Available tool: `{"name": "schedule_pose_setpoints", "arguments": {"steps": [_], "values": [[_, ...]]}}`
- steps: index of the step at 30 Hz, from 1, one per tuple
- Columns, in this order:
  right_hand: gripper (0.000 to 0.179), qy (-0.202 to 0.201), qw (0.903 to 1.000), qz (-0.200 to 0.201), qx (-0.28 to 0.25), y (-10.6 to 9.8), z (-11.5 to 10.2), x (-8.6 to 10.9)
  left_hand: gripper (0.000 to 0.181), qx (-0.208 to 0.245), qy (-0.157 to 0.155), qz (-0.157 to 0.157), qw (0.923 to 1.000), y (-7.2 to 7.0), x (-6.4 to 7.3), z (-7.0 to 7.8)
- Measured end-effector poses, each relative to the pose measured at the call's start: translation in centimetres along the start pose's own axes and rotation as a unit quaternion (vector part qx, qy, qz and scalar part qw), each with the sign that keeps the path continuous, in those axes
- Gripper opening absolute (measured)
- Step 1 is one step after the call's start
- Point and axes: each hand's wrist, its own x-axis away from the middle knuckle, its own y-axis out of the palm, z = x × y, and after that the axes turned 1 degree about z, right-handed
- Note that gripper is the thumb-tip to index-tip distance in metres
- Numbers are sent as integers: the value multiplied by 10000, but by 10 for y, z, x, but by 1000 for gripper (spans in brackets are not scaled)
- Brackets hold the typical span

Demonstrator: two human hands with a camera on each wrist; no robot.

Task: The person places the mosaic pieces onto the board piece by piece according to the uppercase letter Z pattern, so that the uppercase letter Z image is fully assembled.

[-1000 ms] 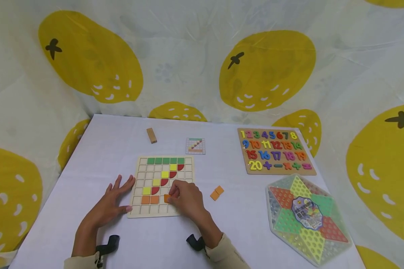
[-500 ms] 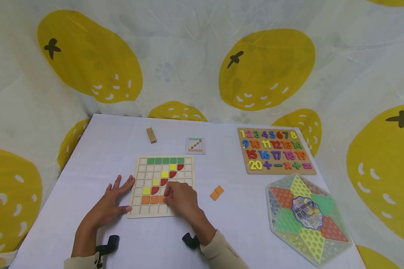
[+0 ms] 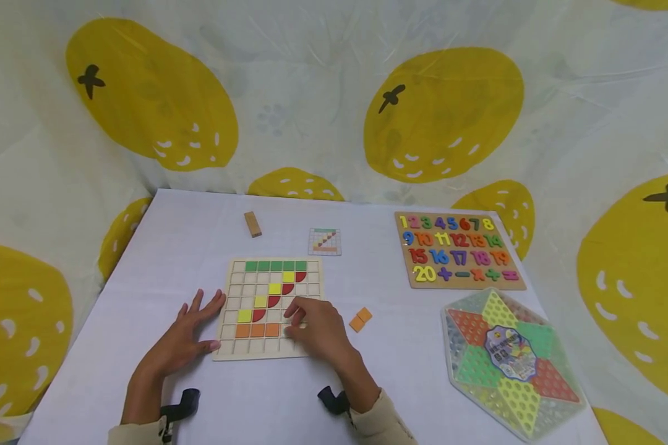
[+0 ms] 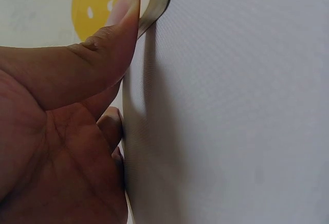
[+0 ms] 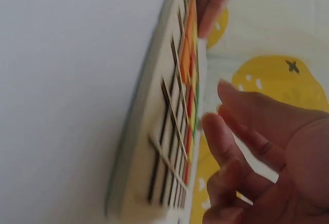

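Note:
A wooden grid board (image 3: 245, 347) lies flat, with square green tiles (image 3: 276, 266) in its top row. Yellow squares (image 3: 261, 301) and red quarter-round tiles (image 3: 274, 301) step diagonally down to the left. Below them sits a row of three orange tiles (image 3: 257, 330). My left hand (image 3: 185, 337) rests at the board's left edge with fingers spread; its thumb touches the rim in the left wrist view. Above the board's lower right part, my right hand (image 3: 323, 330) holds nothing, its thumb and index finger apart. Part of the board beneath it is hidden.
Two loose orange tiles (image 3: 360, 319) lie right of the board. Behind it are a small pattern card (image 3: 325, 241) and a wooden block (image 3: 253, 224). A number puzzle (image 3: 460, 250) and a hexagonal Chinese checkers set (image 3: 512, 364) occupy the right side.
My right hand has set an orange tile beside the other two in the row and let go. It has drawn back slightly right. The left hand stays in place.

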Motion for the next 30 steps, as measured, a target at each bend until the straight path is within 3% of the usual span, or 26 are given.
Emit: {"name": "schedule_pose_setpoints", "arguments": {"steps": [6, 16, 22, 30], "values": [[26, 25, 10000, 59, -24, -34, 24, 7, 113, -62, -105, -14, 9999, -1, -1, 3], [33, 571, 9975, 298, 307, -76, 67, 16, 113, -148, -194, -15, 9997, -1, -1, 1], [34, 961, 9937, 233, 529, -83, 83, 17, 114, -123, -172, -21, 9998, -1, -2, 0], [26, 774, 9948, 53, 667, -80, 88, 13, 113, -145, -112, -1, 9998, 0, -2, -1]]}}
